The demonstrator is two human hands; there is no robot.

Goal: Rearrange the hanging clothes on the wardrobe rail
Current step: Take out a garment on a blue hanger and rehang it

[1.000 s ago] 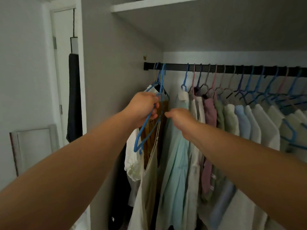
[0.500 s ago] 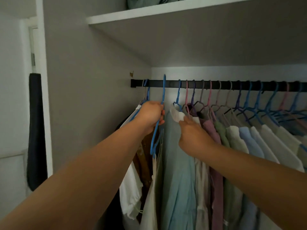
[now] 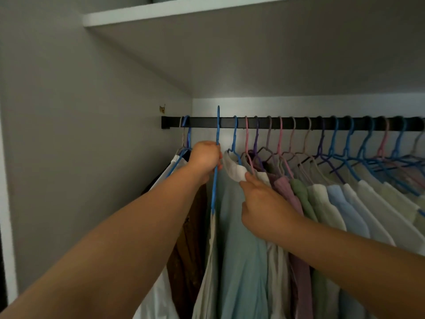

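Looking into the white-walled wardrobe (image 3: 96,107), we see a white board shelf (image 3: 207,12) across the top and, beneath it, the black metal rail (image 3: 299,122) running from the left wall out past the right edge. A row of pale hanging shirts (image 3: 358,203) fills the rail's right stretch on thin plastic hangers, mostly blue with some pink, purple and grey. At the left end of that row hangs a long mint-green shirt (image 3: 239,249) with a white collar (image 3: 234,168), on a blue hanger of its own. Further left, a cream garment (image 3: 208,272) hangs from the blue plastic hanger (image 3: 217,134) we are handling; beyond it hang a brown garment (image 3: 190,238) and a white one (image 3: 158,295), close to the wall.

Our left hand (image 3: 204,158) is closed in a fist around the neck of that blue hanger, just under the rail. The hanger's hook rises above the hand and its tip stands higher than the rail's top edge; we cannot tell whether it bears on the rail. The cream garment drops straight down below the fist.

Our right hand (image 3: 264,210) sits lower and to the right, apart from the left hand, with its fingers (image 3: 250,177) curled and pinching the lower edge of the white collar. The mint-green shirt hangs between our 2 forearms.
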